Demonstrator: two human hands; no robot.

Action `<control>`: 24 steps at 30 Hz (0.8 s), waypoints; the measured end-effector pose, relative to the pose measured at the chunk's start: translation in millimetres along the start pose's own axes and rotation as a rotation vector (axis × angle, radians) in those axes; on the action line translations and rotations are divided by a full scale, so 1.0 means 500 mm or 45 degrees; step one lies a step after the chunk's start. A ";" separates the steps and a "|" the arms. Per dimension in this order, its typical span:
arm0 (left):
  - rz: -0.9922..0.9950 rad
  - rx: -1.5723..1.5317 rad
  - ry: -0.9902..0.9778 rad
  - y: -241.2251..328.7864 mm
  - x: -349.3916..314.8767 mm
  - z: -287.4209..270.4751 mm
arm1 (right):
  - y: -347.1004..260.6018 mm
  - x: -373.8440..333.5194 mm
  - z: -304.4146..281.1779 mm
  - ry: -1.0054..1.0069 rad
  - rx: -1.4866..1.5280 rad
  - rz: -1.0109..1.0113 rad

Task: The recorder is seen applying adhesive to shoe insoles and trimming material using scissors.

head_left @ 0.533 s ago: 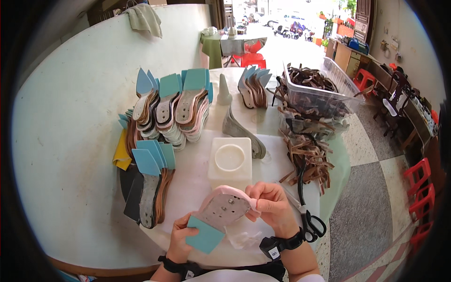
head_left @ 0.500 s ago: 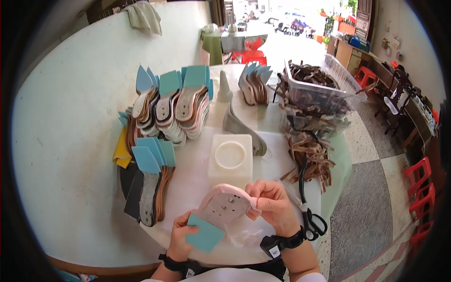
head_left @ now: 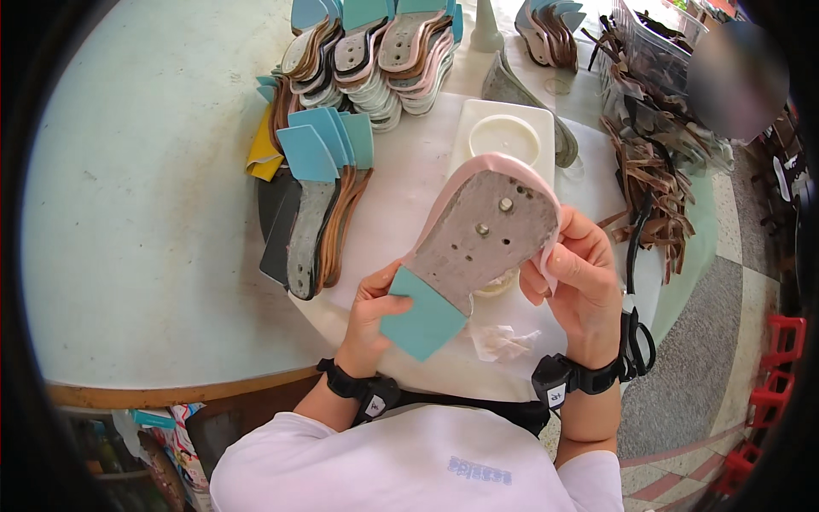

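As the pale surface [head_left: 162, 222] curves away on the left, a folded yellow cloth [head_left: 265, 152] lies near a flat black piece [head_left: 275, 243]. Just right of these leans a near pile of soles [head_left: 304, 235], its blue and green tabs pointing to the far side. Farther off stand larger piles [head_left: 354, 60], with pink, brown and black edges.

The left hand [head_left: 371, 316] is closed on the green flap [head_left: 424, 314] of a single sole [head_left: 469, 213], thumb flat on top. That sole is held tilted above the surface, overlapping the near part of a white box [head_left: 465, 128]; its grey face has several holes, and pink edging [head_left: 445, 198] runs around it. A crumpled whitish scrap [head_left: 505, 343] lies on the near side. Beyond the box are a grey curved piece [head_left: 509, 85], a pale cone [head_left: 486, 30] and, to the right, a small pile [head_left: 554, 43].

The right hand [head_left: 584, 273] pinches the pink edging narrowly between thumb and fingers. Beside its wrist are black scissors [head_left: 630, 322], partly hidden. Farther right lie brown strips [head_left: 648, 179], with a clear bin [head_left: 657, 44] beyond and red stools [head_left: 789, 324] at the right edge.
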State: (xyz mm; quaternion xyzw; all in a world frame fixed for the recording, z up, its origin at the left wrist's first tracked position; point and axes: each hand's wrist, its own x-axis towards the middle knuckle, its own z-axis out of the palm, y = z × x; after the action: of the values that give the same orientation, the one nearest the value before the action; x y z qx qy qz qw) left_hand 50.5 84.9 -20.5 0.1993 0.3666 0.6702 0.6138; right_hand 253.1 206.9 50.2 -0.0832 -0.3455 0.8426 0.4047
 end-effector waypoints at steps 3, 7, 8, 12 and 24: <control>-0.013 -0.001 -0.031 -0.001 0.007 -0.001 | 0.007 0.001 -0.010 -0.037 0.012 0.085; 0.007 0.027 -0.028 0.000 0.006 0.004 | 0.008 -0.001 -0.011 -0.076 0.109 0.247; 0.007 0.043 -0.024 -0.002 0.008 0.003 | 0.009 0.000 -0.013 -0.070 0.139 0.284; 0.012 0.038 -0.008 -0.003 0.008 0.009 | 0.015 0.000 -0.014 -0.162 0.254 0.318; -0.004 0.101 -0.006 0.001 0.004 0.011 | -0.010 -0.014 -0.038 -0.454 0.583 0.290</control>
State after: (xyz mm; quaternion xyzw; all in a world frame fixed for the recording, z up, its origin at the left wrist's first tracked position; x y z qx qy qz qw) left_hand 53.7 88.5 -16.8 0.2246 0.3919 0.6535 0.6074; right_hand 268.6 213.7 38.5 0.1209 -0.2006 0.9398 0.2489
